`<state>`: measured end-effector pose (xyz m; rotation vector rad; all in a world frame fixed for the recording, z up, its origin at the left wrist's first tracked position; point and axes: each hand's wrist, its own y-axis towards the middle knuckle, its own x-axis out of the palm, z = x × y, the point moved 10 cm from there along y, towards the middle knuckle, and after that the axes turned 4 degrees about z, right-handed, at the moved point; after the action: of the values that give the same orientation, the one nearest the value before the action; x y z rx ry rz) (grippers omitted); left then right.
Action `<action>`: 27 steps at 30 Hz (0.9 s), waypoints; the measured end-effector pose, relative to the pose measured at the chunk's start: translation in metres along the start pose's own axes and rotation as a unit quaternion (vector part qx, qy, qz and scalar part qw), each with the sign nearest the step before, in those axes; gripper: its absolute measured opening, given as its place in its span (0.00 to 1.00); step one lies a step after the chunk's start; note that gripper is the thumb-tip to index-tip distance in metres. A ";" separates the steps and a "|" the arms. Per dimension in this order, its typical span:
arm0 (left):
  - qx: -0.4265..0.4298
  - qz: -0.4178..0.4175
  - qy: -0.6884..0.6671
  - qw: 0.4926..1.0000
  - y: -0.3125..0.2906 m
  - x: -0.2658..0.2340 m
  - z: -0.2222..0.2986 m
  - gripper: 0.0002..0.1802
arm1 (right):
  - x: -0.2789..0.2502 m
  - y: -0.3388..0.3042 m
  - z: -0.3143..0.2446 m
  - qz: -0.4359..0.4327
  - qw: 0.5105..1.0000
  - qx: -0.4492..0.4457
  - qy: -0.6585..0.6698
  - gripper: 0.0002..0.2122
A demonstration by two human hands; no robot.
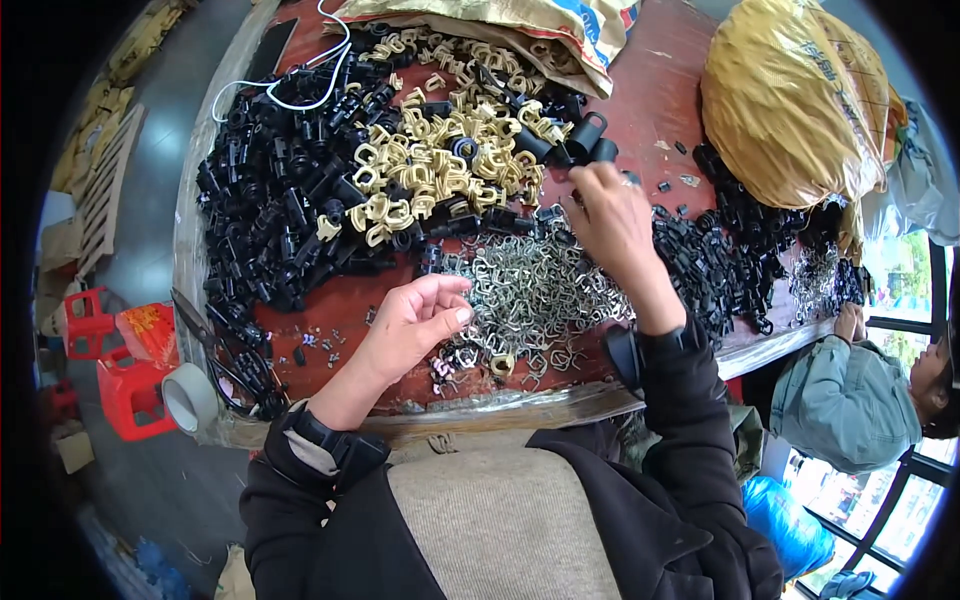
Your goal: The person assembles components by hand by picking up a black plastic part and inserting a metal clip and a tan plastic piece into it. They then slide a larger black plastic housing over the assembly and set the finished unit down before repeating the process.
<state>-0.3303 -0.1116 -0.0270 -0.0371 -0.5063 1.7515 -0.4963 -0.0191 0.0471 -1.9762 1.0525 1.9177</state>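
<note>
My left hand (415, 325) is over the near edge of a heap of small silvery metal clips (525, 285). Its fingers are loosely bent, with a gap between thumb and forefinger and nothing visible in it. My right hand (615, 225) reaches across the right side of the clips, fingers curled together beside some black cylindrical plastic parts (588, 130). Whatever its fingertips may hold is hidden. Cream-coloured plastic clips (440, 165) lie heaped beyond the metal ones. On their left spreads a big pile of black plastic fittings (265, 190).
Small black pieces (695, 265) cover the red table's right part. A stuffed yellow sack (790, 100) and an open woven bag (560, 40) lie at the back. Scissors (195, 315) and a tape roll (190, 397) are at left, near red stools (130, 395). Another person (850, 400) sits at right.
</note>
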 end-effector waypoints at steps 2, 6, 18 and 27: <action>0.004 0.000 0.000 1.000 0.003 -0.003 0.002 0.17 | 0.007 0.012 0.013 0.006 0.998 0.024 -0.058 0.07; -0.004 0.009 -0.007 1.000 0.001 -0.008 -0.001 0.17 | 0.042 0.009 0.028 -0.085 0.988 0.032 -0.125 0.04; 0.110 0.075 0.097 0.986 -0.019 -0.004 0.029 0.19 | -0.035 -0.028 -0.004 0.213 0.938 0.065 0.266 0.07; 0.294 0.067 0.250 0.920 -0.045 0.047 0.050 0.22 | 0.040 -0.105 -0.095 -0.004 0.484 0.310 0.818 0.07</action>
<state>-0.3154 -0.0767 0.0453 -0.0925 0.4106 1.8772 -0.3617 -0.0124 -0.0114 -2.6479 1.4436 -1.1035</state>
